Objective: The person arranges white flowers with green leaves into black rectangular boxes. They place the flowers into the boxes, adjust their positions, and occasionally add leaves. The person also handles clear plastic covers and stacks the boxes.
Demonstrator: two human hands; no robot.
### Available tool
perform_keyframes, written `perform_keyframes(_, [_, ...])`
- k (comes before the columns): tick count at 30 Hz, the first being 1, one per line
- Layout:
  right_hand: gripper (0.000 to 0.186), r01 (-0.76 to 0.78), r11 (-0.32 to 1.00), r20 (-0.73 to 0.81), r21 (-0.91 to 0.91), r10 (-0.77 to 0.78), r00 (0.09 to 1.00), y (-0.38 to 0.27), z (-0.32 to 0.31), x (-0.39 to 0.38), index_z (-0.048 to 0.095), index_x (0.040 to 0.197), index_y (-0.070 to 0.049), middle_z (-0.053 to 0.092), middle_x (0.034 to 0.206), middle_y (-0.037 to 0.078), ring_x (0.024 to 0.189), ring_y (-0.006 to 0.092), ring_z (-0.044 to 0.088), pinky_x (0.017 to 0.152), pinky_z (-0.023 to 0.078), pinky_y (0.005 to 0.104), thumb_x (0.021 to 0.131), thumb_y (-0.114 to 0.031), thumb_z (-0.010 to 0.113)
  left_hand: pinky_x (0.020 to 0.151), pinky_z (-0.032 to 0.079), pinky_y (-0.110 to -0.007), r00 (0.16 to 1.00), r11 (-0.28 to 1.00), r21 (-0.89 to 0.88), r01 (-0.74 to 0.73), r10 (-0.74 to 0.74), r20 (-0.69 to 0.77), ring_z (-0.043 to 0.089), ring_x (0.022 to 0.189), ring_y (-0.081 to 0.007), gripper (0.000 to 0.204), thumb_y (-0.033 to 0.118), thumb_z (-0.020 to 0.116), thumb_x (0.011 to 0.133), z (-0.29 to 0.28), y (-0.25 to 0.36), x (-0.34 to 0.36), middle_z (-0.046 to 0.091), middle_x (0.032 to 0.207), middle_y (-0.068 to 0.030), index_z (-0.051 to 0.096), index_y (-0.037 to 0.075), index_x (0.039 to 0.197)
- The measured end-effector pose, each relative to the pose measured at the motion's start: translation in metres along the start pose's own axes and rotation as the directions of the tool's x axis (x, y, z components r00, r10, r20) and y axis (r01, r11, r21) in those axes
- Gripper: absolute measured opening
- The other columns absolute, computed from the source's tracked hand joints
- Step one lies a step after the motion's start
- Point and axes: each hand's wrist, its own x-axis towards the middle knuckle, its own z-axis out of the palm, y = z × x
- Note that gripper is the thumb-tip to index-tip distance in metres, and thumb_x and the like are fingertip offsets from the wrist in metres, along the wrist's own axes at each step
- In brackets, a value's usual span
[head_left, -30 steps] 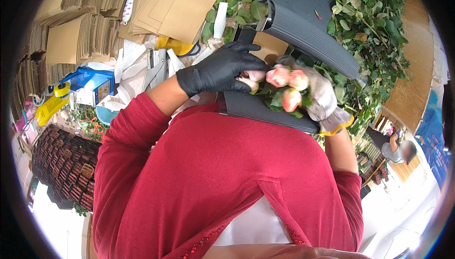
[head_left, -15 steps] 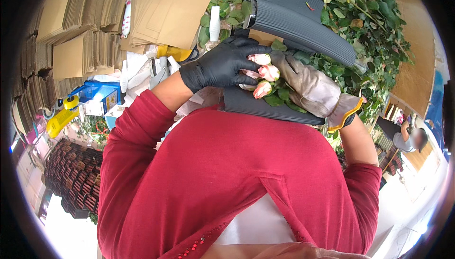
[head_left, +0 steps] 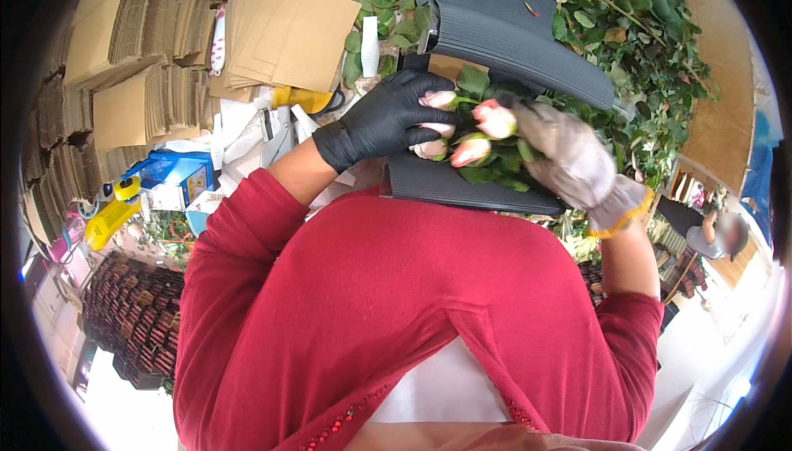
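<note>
My left hand (head_left: 386, 115), in a black glove, curls its fingers over pale pink rose heads (head_left: 432, 149) at the left of a small bunch. Beside them are two pink-tipped roses (head_left: 470, 152), set a little apart, with green leaves below. My right hand (head_left: 569, 150) wears a grey-white work glove with a yellow-edged cuff and is blurred. Its fingers close about the upper rose (head_left: 495, 119), just below the bloom; the exact grip is smeared. The bunch lies over a dark ribbed mat (head_left: 462, 185), whose far flap (head_left: 511, 47) is folded up behind it.
Stacks of brown cardboard sheets (head_left: 289, 30) fill the far left. Nearby lie white mesh sleeves (head_left: 370, 47), a yellow-handled tool (head_left: 304, 98) and a blue box (head_left: 177, 175). Leafy stems (head_left: 627, 30) cover the right side. Another person (head_left: 709, 232) is at far right.
My right hand has shifted rightward and toward me, with the upper rose moving right beside it. The rose heads are spread wider. My left hand has moved slightly left.
</note>
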Motion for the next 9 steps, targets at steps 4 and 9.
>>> perform_keyframes(4, [0.049, -0.059, 0.987, -0.242, -0.147, 0.022, 0.97, -0.01, -0.023, -0.007, 0.063, 0.127, -0.004, 0.069, 0.096, 0.012, 0.084, 0.0323, 0.069, 0.078, 0.058, 0.042, 0.082, -0.018, 0.074, 0.106, 0.045, -0.046, 0.982, 0.983, 0.051, 0.178, -0.181, 0.057, 0.056, 0.12, -0.0345, 0.06, 0.026, 0.078, 0.079, -0.002, 0.008, 0.009, 0.063, 0.131, -0.012, 0.065, 0.018, 0.137])
perform_keyframes(9, [0.049, -0.091, 0.851, -0.538, -0.517, -0.241, 0.808, 0.017, 0.049, 0.038, 0.065, 0.114, -0.014, 0.061, 0.088, 0.006, 0.069, 0.0286, 0.066, 0.055, 0.055, 0.039, 0.071, -0.028, 0.084, 0.124, 0.027, -0.052, 1.0, 0.978, 0.206, -0.003, 0.006, -0.012, 0.047, 0.14, -0.0343, 0.067, 0.032, 0.076, 0.08, 0.004, -0.005, -0.002, 0.056, 0.144, -0.0154, 0.06, 0.02, 0.144])
